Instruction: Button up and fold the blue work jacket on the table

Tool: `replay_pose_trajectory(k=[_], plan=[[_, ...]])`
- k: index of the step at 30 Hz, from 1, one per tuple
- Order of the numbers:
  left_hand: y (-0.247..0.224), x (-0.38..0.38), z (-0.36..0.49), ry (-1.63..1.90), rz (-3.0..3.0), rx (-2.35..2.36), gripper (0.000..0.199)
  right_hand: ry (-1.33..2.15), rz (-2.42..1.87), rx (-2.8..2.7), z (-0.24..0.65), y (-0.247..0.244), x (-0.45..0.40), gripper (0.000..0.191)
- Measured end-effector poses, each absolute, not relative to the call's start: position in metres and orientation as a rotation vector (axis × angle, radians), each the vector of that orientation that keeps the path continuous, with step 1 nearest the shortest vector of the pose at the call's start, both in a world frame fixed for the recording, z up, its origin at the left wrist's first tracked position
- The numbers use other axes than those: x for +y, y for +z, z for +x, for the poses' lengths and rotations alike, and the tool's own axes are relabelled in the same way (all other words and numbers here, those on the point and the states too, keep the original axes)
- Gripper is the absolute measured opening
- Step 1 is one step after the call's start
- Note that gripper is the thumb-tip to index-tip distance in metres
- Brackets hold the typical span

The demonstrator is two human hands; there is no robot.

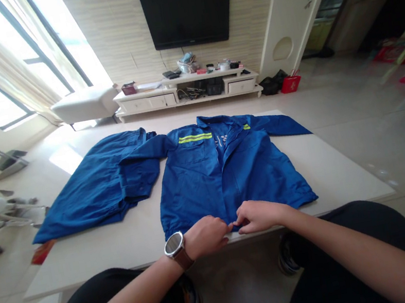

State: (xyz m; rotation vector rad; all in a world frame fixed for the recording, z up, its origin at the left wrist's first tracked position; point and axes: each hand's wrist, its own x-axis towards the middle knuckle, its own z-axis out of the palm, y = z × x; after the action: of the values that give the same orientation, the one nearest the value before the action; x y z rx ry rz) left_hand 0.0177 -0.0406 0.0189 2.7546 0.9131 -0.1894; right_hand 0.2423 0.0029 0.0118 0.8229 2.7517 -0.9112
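Observation:
A blue work jacket point(188, 185) with yellow-green reflective stripes lies front side up on a white table point(331, 170), its collar at the far side and its sleeves spread. The front is partly open near the collar, showing printing on the inside. My left hand point(207, 235), with a watch point(174, 244) on the wrist, pinches the bottom hem at the middle of the front. My right hand point(258, 214) grips the same hem just beside it, fingertips almost meeting. What exactly sits between the fingertips is too small to tell.
Folded blue trousers point(91, 187) lie left of the jacket, partly under its sleeve. Beyond the table stand a white TV cabinet point(165, 98) and a light stool point(85, 107). A red bag point(290, 84) is on the floor. My knees are at the table's near edge.

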Motion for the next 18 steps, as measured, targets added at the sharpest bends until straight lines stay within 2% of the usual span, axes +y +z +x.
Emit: replay_pose_trajectory(k=[4, 18], plan=[[0.019, -0.039, 0.018, -0.147, 2.779, 0.898, 0.024, -0.889, 0.792, 2.779, 0.242, 0.014, 0.002, 0.035], [0.014, -0.041, 0.018, -0.113, 2.778, 0.927, 0.019, -0.71, 0.776, 2.79, 0.242, 0.023, -0.004, 0.031]])
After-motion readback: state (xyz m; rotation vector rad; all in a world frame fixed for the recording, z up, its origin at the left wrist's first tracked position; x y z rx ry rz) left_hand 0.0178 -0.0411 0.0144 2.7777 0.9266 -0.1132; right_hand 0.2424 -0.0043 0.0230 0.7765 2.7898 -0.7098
